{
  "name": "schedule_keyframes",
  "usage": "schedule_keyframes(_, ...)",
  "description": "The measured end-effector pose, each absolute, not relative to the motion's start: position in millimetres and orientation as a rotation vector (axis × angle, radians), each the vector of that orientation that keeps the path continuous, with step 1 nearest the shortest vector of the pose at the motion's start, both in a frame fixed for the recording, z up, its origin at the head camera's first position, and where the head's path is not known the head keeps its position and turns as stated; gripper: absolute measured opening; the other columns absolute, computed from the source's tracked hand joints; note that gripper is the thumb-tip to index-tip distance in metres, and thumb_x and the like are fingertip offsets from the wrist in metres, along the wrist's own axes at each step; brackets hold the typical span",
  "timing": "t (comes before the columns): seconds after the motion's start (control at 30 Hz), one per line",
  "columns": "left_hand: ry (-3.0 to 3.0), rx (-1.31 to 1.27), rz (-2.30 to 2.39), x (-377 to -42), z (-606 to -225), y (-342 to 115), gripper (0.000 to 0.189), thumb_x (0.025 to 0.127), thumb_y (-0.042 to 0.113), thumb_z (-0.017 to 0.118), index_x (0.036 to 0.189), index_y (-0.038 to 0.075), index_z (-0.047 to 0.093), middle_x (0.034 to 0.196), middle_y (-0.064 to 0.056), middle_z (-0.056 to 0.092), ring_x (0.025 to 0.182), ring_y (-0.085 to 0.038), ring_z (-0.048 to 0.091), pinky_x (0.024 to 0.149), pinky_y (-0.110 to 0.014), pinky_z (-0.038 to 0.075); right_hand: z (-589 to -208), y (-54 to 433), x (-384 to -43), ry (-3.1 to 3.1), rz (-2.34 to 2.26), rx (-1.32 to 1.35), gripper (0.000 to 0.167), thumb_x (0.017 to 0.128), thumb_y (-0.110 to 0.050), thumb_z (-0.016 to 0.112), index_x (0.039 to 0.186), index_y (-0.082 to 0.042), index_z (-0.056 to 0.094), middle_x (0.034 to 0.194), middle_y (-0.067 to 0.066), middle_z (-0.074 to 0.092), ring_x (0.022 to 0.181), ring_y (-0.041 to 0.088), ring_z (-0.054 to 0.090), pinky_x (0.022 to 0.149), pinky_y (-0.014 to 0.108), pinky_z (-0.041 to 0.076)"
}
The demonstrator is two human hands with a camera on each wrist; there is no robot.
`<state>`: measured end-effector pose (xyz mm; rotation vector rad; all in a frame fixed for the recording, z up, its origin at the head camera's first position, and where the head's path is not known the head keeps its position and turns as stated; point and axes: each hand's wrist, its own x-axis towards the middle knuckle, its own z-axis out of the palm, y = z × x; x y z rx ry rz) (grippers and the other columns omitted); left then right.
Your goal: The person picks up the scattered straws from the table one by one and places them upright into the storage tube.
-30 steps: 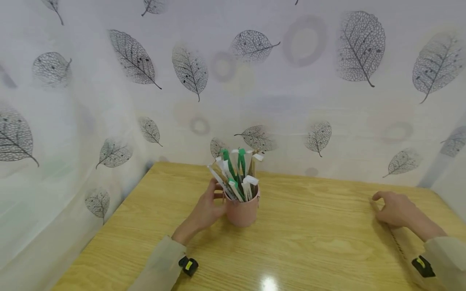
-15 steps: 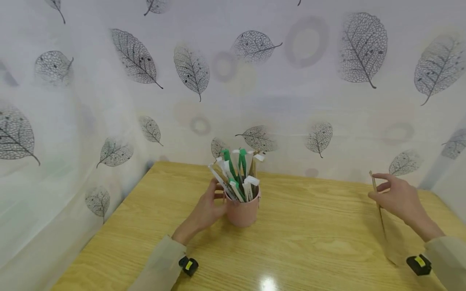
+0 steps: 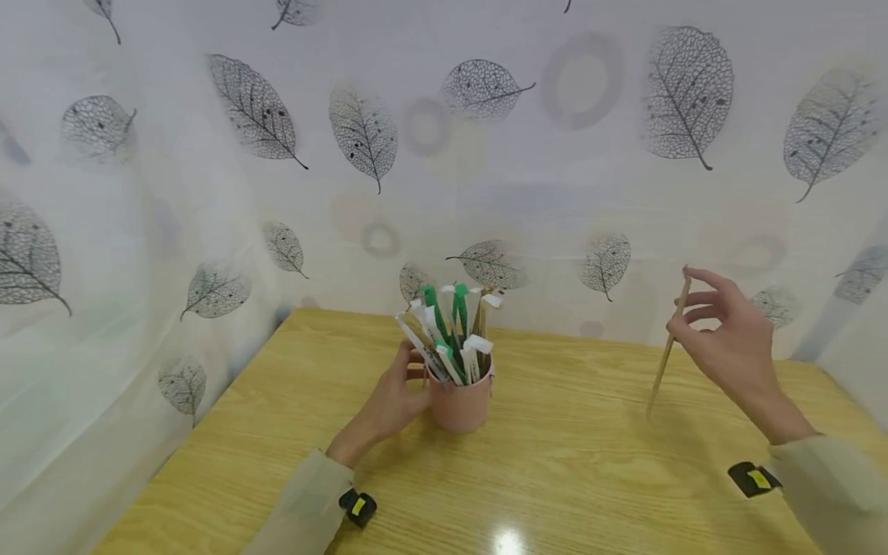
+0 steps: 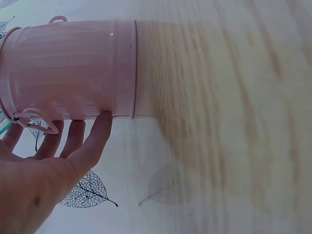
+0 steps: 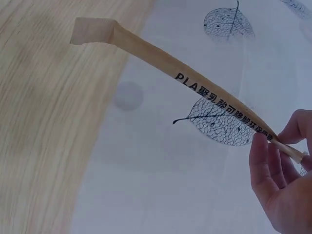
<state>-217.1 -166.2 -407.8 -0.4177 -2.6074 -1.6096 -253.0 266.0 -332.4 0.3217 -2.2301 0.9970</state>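
Note:
A pink metal bucket with small side handles stands on the table, packed with wrapped straws in white, green and brown. My left hand holds its left side. In the left wrist view the thumb lies against the bucket wall near the base, and the other fingertips pass behind it. My right hand pinches one end of a brown paper-wrapped straw over the table's right side. In the right wrist view the wrapper carries black print starting "PLA", and its free end is folded over.
The wood-grain table runs back to a pale leaf-print cloth, which also hangs along the left side. A black device with a yellow mark is strapped at each wrist.
My right hand has lifted the straw off the table's right side, raised it and brought it leftward, its free end now hanging down. The left hand and bucket have stayed put.

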Motion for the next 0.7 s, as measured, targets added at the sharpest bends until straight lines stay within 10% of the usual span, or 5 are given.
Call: schedule_keyframes(0.7,-2.618,-0.425,-1.593,-219.5,-408.4,-164.9,0.081,0.094,0.033,0.072,0.158,0.025,0.023,0.142,-0.016,0.053,0.126,-0.035,0.06,0.103,-0.051,0.054,-271.3,116.3,-247.6,-1.665,1.382,0.976,0.054,0.081,0.023,0.067,0.132,0.007,0.062,0.106,-0.009,0.068,0.088,0.008,0.072,0.071,0.022,0.062)
